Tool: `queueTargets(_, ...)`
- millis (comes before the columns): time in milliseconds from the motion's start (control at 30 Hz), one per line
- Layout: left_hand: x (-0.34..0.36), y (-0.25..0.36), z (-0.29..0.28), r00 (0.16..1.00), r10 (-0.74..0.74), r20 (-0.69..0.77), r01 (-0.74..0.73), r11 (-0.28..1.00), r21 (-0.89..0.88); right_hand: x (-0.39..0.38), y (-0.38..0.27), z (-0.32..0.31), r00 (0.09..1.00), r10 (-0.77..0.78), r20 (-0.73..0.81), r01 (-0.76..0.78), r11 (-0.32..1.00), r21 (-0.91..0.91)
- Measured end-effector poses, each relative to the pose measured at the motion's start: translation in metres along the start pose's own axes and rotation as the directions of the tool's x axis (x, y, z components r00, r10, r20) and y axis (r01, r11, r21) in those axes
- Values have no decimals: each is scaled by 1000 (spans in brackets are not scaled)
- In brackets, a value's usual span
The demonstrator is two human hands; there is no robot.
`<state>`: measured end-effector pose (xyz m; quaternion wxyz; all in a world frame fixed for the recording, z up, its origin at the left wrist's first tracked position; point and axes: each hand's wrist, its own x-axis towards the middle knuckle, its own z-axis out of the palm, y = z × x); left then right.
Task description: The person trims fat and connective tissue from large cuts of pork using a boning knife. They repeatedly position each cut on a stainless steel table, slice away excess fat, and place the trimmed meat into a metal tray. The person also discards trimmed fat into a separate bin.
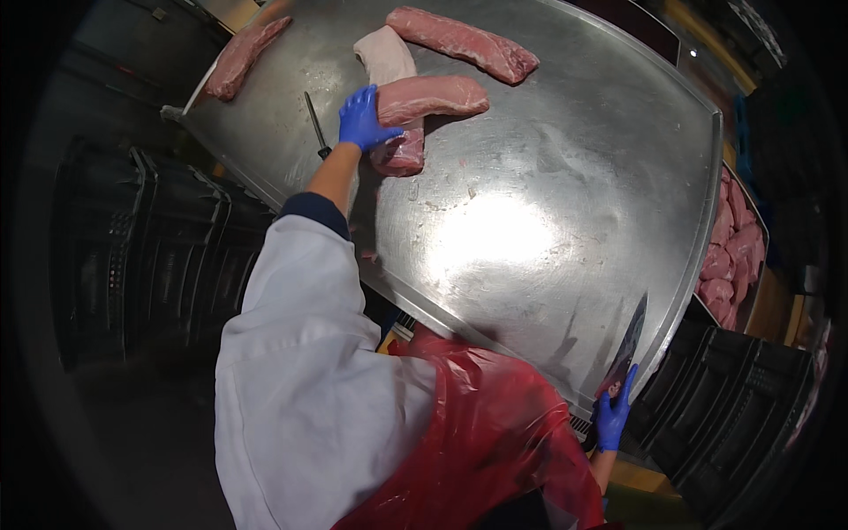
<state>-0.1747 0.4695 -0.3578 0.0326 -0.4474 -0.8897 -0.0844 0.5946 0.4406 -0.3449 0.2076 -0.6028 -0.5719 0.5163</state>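
My left hand (367,121), in a blue glove, grips the left end of a long piece of raw meat (433,97). Its thumb stretches along the lower edge of that piece. The meat lies across another piece, whose pale upper part (386,56) and red lower end (399,155) show on either side. At the lower right, my blue-gloved right hand (613,415) is closed round the handle of a knife (629,340). The blade points away from me over the table's right corner; the handle is mostly hidden by the fingers.
The metal table (574,194) has raised edges. A sharpening steel (315,124) lies left of my left hand. More meat pieces rest at the far side (464,42) and far left (246,58). A meat-filled bin (731,252) stands beyond the right edge. Black crates (168,256) flank the table.
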Motion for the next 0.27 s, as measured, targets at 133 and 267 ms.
queueTargets(133, 58, -23, 10, 950, 44, 310, -68, 995, 67, -13, -16, 37, 999, 41, -29, -42, 999, -7)
queueTargets(267, 100, -53, 30, 899, -5, 437, 21, 999, -33, -31, 7, 55, 999, 38, -17, -39, 999, -32)
